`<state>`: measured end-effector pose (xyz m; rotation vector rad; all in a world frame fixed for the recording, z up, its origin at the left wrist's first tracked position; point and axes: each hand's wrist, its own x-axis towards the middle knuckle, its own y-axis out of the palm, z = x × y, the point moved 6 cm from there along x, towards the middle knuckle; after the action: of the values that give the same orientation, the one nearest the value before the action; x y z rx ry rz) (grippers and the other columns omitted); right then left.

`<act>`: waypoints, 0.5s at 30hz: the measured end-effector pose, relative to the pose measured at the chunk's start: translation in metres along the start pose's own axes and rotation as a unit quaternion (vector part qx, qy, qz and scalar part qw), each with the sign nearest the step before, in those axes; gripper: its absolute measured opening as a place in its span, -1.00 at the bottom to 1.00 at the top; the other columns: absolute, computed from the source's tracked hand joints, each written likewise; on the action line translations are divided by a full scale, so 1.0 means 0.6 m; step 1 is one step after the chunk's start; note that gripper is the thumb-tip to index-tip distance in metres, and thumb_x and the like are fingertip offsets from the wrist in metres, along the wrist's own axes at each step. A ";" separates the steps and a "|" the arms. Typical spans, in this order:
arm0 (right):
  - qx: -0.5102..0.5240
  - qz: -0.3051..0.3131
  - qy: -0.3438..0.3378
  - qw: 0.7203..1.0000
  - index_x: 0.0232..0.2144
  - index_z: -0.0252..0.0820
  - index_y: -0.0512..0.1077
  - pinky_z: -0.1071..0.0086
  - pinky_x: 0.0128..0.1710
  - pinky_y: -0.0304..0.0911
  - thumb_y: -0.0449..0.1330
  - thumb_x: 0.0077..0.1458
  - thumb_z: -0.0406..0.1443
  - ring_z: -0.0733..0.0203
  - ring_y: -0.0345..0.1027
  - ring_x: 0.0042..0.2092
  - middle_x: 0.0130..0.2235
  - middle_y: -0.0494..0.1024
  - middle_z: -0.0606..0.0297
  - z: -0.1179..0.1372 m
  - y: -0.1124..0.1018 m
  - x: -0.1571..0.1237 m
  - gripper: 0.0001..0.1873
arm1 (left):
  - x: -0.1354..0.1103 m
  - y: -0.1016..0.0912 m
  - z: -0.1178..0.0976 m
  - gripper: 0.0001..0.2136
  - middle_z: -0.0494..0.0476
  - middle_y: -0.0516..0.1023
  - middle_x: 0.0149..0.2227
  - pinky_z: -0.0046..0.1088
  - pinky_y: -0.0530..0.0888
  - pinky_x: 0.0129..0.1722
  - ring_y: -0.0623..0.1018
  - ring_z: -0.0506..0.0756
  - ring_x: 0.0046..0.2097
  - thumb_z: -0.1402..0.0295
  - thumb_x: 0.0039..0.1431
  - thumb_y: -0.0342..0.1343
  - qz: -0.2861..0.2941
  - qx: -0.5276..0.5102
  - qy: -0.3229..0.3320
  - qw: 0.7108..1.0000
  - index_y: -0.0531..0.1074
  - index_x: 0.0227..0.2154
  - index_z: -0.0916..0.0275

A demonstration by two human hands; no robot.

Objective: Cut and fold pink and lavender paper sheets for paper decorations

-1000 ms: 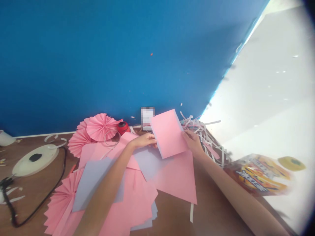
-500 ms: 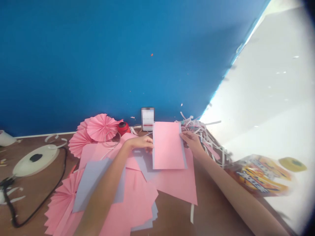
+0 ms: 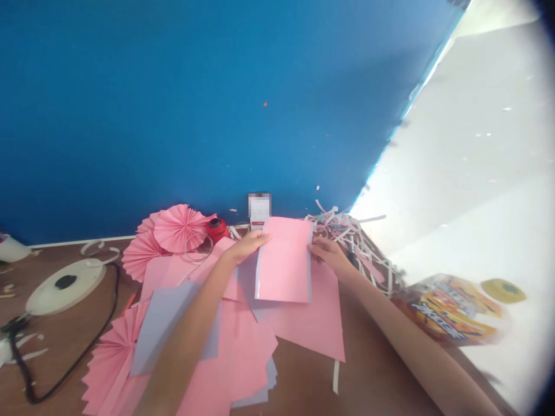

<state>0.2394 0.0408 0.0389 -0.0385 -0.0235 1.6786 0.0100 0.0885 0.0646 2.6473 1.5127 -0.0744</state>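
Note:
A pink paper sheet (image 3: 285, 263) with pale lilac strips along its two long sides is held up over the table, slightly bent. My left hand (image 3: 250, 245) pinches its left edge near the top corner. At the upper right edge, the fingers of my right hand (image 3: 327, 252) are closed on the lilac border. Beneath it lie a larger pink sheet (image 3: 312, 329) and lilac paper (image 3: 173, 318), with more pink sheets around my left forearm. Pleated pink paper fans (image 3: 181, 227) stand at the back left, and another pleated fan (image 3: 115, 358) lies nearer.
A phone (image 3: 259, 209) leans against the blue wall (image 3: 217, 104), beside a red round object (image 3: 217, 229). White paper strips (image 3: 347, 228) are heaped at the back right. A pale oval device (image 3: 65, 287) with a black cord is on the left. A snack packet (image 3: 455, 312) lies at the right.
The pink sheet has shifted a little left and now bends, its lower end swung left. My left hand has moved up along its left edge; my right hand stays on the right edge.

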 end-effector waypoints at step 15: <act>-0.503 0.055 -0.093 0.858 -0.27 -0.15 0.47 0.34 -0.26 0.24 0.08 -0.05 -0.38 0.09 0.41 -0.19 -0.19 0.54 0.15 -0.002 0.003 -0.007 -0.73 | 0.009 0.012 0.003 -0.71 0.14 0.57 -0.31 -0.42 0.40 -0.21 0.54 0.07 -0.26 0.33 -0.07 0.30 -0.031 -0.095 0.004 0.995 0.49 -0.24 0.30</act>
<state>0.2379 0.0361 0.0376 -0.6747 -1.0641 1.6079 0.0188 0.0894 0.0625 2.4573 1.5216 0.0730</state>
